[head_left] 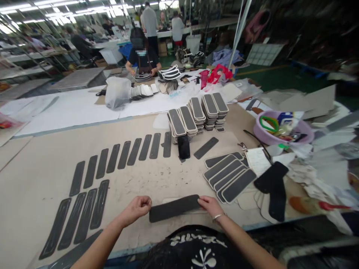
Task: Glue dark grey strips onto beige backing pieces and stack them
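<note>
A dark grey rectangular strip with rounded corners [174, 209] is stretched between my two hands near the table's front edge. My left hand [137, 210] is closed, its fingertips pinching the strip's left end. At the right end my right hand [212, 207], with a bracelet at the wrist, pinches the upper corner between thumb and fingers. Under the strip, mostly hidden, lies a pale board [169, 200]. To the right, several light-edged grey panels [230, 177] overlap in a fan. Shiny dark strips [101, 203] lie in rows to the left.
Stacks of light-edged panels [198, 112] stand behind a black phone [184, 148]. One loose strip [206, 148] lies beside it. At the right are a purple basin [265, 136], black pieces [276, 201] and a brush with a red handle [333, 206]. A co-worker [143, 59] sits across the table.
</note>
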Tool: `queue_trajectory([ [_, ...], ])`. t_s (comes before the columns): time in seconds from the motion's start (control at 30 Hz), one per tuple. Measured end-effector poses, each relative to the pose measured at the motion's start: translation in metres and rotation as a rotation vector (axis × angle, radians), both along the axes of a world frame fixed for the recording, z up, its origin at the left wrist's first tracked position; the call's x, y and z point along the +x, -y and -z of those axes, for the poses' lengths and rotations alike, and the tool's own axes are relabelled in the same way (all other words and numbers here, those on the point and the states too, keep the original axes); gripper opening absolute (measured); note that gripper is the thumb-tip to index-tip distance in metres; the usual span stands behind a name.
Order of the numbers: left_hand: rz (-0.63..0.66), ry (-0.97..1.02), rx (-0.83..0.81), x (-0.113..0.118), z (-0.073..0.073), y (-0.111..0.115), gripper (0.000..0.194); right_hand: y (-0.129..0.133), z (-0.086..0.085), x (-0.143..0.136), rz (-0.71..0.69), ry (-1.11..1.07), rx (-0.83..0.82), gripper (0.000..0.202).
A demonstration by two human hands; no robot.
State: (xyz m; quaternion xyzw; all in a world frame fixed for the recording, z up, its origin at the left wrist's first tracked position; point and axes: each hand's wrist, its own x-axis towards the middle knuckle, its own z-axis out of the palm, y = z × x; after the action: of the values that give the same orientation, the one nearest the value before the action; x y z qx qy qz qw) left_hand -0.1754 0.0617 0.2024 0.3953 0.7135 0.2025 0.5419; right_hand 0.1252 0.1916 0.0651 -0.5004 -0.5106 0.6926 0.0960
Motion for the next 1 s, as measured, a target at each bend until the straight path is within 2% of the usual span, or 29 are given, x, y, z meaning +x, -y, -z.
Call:
queue_trajectory([
  [0.1,-0.039,-0.009,-0.081,0.002,0.049,-0.006,0.013,0.009,0.019,0.026,0.029,0.154,0.134,0.037],
  [0.2,-0.048,-0.052,-0.139,0.005,0.09,-0.01,0.01,0.014,0.03,0.036,0.043,0.281,0.278,0.033],
  [0.27,-0.055,-0.08,-0.167,0.007,0.109,-0.012,0.009,0.013,0.032,0.036,0.03,0.351,0.342,0.026],
  [0.33,-0.06,-0.112,-0.196,0.01,0.12,-0.014,0.01,0.01,0.033,0.035,0.008,0.422,0.386,0.02],
  [0.47,-0.049,-0.172,-0.241,0.016,0.132,-0.022,0.012,0.004,0.035,0.034,-0.031,0.526,0.43,0.014],
  [0.63,-0.02,-0.257,-0.285,0.02,0.139,-0.027,0.018,0.002,0.034,0.033,-0.095,0.585,0.426,0.011],
  [1.0,-0.02,-0.407,-0.273,0.023,0.136,-0.022,0.018,-0.002,0.024,0.029,-0.188,0.659,0.4,0.015],
])
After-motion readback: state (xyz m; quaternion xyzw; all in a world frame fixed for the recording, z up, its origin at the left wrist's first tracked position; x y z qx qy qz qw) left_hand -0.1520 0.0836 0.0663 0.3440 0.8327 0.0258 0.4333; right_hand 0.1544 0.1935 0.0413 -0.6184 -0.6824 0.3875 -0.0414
